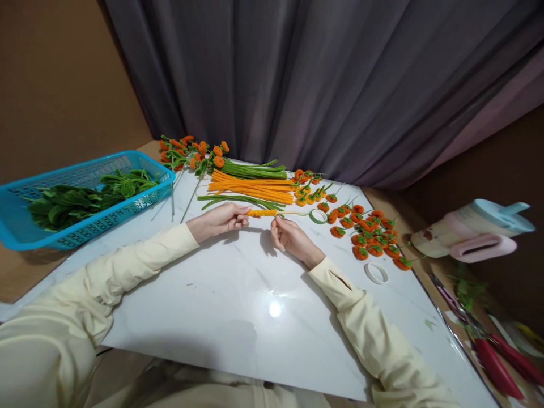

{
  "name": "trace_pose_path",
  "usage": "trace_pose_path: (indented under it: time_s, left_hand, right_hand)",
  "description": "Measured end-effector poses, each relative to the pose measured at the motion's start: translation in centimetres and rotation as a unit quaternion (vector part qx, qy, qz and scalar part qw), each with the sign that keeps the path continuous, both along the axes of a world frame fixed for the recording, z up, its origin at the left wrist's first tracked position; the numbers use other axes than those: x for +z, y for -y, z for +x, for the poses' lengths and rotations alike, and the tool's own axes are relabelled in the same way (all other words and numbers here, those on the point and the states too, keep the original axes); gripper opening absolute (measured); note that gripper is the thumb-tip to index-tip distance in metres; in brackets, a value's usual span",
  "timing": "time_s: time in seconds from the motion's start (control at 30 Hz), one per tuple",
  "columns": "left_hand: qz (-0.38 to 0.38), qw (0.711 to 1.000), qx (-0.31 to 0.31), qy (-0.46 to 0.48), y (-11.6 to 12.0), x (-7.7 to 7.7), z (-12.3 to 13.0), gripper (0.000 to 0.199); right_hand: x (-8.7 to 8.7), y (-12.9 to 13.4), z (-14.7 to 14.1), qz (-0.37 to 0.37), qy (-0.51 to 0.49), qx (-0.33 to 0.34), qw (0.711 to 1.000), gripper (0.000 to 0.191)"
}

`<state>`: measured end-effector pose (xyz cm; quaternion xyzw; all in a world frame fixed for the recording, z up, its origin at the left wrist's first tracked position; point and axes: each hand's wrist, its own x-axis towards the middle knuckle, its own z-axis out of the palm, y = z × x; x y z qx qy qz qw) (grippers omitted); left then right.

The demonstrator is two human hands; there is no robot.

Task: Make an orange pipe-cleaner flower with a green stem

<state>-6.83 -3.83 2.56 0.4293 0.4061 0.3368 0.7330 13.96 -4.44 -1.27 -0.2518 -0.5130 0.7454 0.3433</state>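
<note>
My left hand [221, 220] pinches the left end of a thin stick wound with orange pipe cleaner [262, 213]. At the right end of the orange winding, my right hand [293, 238] has its fingers closed near the stick. The bare pale part of the stick runs on to the right, toward a green tape roll [318, 216]. Just beyond my hands lie loose orange pipe cleaners [255, 186], with green ones [255, 170] behind them. Small orange flower heads [369, 229] with green tops are spread to the right.
A blue basket [85, 229] of green leaves stands at the left. Stemmed orange flowers [191, 153] lie at the back. A white tape ring [376, 273] is on the white table [238, 317]. At the right are a tumbler [463, 229] and red-handled pliers [495, 362].
</note>
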Motion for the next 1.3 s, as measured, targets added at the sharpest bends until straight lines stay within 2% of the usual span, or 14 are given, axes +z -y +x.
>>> trace_pose_path:
  time_s: [0.07, 0.17, 0.4, 0.6, 0.87, 1.13, 1.2, 1.3]
  left_hand:
    - [0.032, 0.999, 0.014, -0.014, 0.4, 0.1, 0.2, 0.028]
    - [0.119, 0.990, 0.011, -0.079, 1.0, 0.6, 0.3, 0.033]
    - [0.291, 0.930, 0.021, -0.224, 1.9, 1.5, 0.6, 0.039]
    - [0.443, 0.834, 0.064, -0.324, 2.4, 0.8, 0.7, 0.029]
    - [0.601, 0.705, 0.095, -0.365, 2.0, -0.6, 0.7, 0.022]
    - [0.664, 0.612, 0.086, -0.421, 1.5, -2.1, 0.3, 0.023]
    - [0.663, 0.588, 0.061, -0.460, 1.5, -2.4, 0.1, 0.023]
    - [0.657, 0.535, -0.001, -0.531, 1.6, -2.0, -0.3, 0.024]
  right_hand:
    - [0.0, 0.0, 0.0, -0.001, 0.002, -0.004, 1.000, 0.030]
    - [0.0, 0.0, 0.1, -0.002, 0.005, -0.004, 1.000, 0.030]
    - [0.0, 0.0, 0.1, -0.002, 0.013, -0.006, 1.000, 0.031]
    - [-0.1, -0.1, 0.1, -0.004, 0.012, -0.009, 1.000, 0.031]
    - [-0.1, -0.1, 0.0, 0.002, 0.004, -0.016, 1.000, 0.031]
    - [-0.5, -0.1, -0.6, 0.030, 0.038, -0.054, 0.997, 0.031]
    - [-0.7, -0.1, -0.8, 0.044, 0.059, -0.077, 0.994, 0.031]
    - [-0.8, 0.2, -1.1, 0.070, 0.105, -0.112, 0.986, 0.030]
